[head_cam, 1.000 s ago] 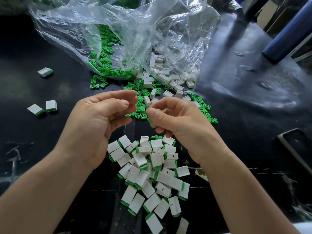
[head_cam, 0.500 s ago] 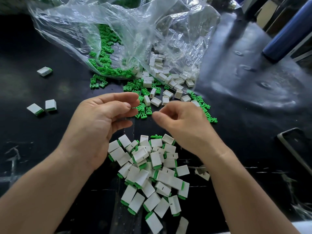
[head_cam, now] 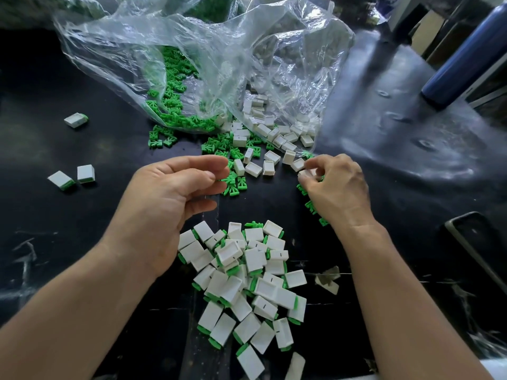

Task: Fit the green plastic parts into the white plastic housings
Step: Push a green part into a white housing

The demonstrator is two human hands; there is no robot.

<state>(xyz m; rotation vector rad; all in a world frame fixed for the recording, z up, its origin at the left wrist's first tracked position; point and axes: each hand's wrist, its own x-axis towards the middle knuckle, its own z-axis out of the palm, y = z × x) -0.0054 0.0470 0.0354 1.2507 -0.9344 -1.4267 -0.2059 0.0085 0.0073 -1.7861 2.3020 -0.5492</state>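
Head view: the right hand point(head_cam: 336, 187) pinched a white housing point(head_cam: 304, 174) from the loose spill at the mouth of the clear bag point(head_cam: 219, 64), toward the far edge of the bench point(head_cam: 55, 215), probably to fit next. The left hand point(head_cam: 164, 204) hovered loosely curled and empty beside green parts point(head_cam: 233, 185).

Loose green plastic parts point(head_cam: 233, 185), small forked clips, lie scattered on the black table point(head_cam: 274, 204) at the mouth of a clear plastic bag point(head_cam: 219, 58), with more heaped inside it. Empty white plastic housings point(head_cam: 253, 169), small open-ended rectangular boxes, spill from the same bag among them, lying at all angles. Nearer the person, a pile of assembled pieces point(head_cam: 247, 272) lies jumbled, each white with a green edge at one end. Three stray assembled pieces point(head_cam: 86, 173) lie well apart at the left. One white housing point(head_cam: 304, 174) seems pinched by the right hand point(head_cam: 337, 187)
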